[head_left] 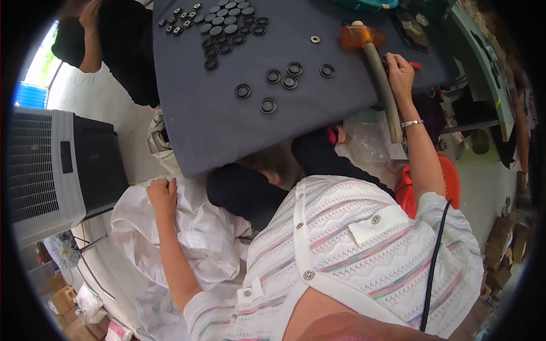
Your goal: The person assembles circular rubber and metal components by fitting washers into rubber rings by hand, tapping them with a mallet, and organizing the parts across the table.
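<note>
At the table's right edge, my right hand (400, 71) has its fingers curled, close beside the wooden handle of a mallet (380, 71). The mallet has an orange, see-through head and lies apart from my palm. A red piece (417, 66) shows just behind that hand; what the fingers hold, if anything, is hidden. Down at the left, my left hand (163, 195) is closed on the upper part of a white sack (199, 238). Several black round caps (289, 82) lie spread on the dark tabletop, with one small metal ring (315, 40) near the mallet head.
Grouped grey discs (230, 20) and small metal-centred pieces (181, 20) lie at the far left of the table (210, 125). A grey air cooler (45, 170) stands left. A red basin (449, 176) sits low at right, near a green machine frame (483, 62). Another person's arm (91, 40) shows far left.
</note>
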`<move>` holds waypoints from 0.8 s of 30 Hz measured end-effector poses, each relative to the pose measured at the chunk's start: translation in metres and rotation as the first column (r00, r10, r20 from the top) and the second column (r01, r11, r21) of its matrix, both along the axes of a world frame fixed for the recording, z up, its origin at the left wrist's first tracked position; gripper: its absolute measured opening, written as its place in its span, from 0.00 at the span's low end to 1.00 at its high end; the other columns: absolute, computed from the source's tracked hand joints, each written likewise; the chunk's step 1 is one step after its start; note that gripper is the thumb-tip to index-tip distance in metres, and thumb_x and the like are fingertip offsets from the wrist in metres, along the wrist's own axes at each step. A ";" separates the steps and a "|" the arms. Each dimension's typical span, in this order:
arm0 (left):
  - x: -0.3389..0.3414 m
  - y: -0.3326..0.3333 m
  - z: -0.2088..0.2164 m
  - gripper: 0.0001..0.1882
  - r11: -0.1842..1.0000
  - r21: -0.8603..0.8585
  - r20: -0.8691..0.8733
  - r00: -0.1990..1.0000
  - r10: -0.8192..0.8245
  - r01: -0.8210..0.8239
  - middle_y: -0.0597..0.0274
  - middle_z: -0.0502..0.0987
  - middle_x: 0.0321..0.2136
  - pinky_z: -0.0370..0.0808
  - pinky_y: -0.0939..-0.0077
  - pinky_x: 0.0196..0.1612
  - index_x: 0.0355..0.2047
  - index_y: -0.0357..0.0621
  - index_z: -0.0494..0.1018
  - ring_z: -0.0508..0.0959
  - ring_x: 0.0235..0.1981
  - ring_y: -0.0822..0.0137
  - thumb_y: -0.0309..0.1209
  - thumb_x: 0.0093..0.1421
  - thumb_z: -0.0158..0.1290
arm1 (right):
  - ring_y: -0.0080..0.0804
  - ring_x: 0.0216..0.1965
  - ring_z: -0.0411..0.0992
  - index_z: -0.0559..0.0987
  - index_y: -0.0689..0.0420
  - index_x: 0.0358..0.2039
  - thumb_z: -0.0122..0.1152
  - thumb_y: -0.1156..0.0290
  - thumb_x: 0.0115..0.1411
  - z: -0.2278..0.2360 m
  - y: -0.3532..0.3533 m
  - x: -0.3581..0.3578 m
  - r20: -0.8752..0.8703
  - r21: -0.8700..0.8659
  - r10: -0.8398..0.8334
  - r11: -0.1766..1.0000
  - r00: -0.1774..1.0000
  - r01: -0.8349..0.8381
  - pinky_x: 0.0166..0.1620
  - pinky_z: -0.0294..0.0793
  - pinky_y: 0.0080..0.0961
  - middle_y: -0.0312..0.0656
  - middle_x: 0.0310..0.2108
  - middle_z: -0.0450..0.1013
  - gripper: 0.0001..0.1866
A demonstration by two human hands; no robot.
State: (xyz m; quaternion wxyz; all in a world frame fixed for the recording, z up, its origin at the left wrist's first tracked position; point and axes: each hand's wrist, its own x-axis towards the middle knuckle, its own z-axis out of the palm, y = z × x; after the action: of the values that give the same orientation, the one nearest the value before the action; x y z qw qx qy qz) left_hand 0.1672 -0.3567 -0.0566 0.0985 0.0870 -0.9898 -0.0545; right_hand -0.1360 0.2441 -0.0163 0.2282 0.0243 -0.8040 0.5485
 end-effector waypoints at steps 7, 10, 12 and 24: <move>-0.013 0.007 0.023 0.10 0.968 0.177 0.278 0.952 0.126 -0.180 0.52 0.77 0.28 0.69 0.57 0.40 0.27 0.40 0.76 0.75 0.34 0.48 0.35 0.53 0.54 | 0.23 0.31 0.73 0.79 0.64 0.40 0.66 0.56 0.53 0.025 -0.008 0.012 0.166 0.280 0.125 0.945 0.978 -0.168 0.36 0.71 0.22 0.41 0.30 0.77 0.23; -0.028 0.029 0.053 0.09 0.988 0.091 -0.023 0.991 0.129 -0.127 0.51 0.78 0.30 0.72 0.61 0.37 0.31 0.40 0.77 0.77 0.33 0.49 0.32 0.55 0.52 | 0.30 0.31 0.75 0.78 0.65 0.41 0.65 0.58 0.50 0.034 -0.009 0.009 0.208 0.327 0.197 0.909 0.958 -0.258 0.37 0.72 0.26 0.45 0.31 0.77 0.25; -0.048 0.059 0.076 0.07 0.982 0.138 -0.359 0.918 0.169 -0.127 0.52 0.78 0.28 0.73 0.66 0.36 0.32 0.40 0.77 0.78 0.31 0.52 0.29 0.56 0.52 | 0.32 0.31 0.75 0.78 0.65 0.40 0.64 0.60 0.49 0.035 -0.008 0.005 0.231 0.365 0.214 0.885 0.949 -0.288 0.37 0.72 0.27 0.47 0.29 0.77 0.23; -0.163 0.230 0.071 0.25 0.966 0.245 -0.304 0.953 -0.006 0.084 0.60 0.77 0.44 0.72 0.65 0.47 0.51 0.49 0.72 0.73 0.45 0.58 0.32 0.50 0.60 | 0.47 0.34 0.73 0.76 0.57 0.40 0.60 0.62 0.56 0.051 0.002 0.029 -0.238 0.729 -0.029 0.655 0.971 0.198 0.36 0.72 0.41 0.49 0.32 0.71 0.15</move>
State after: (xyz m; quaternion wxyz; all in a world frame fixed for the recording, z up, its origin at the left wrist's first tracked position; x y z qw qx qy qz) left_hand 0.0043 -0.1269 0.0140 0.2346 0.0670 -0.9498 -0.1961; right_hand -0.1066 0.2462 0.0349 0.3136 0.1214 -0.9299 0.1488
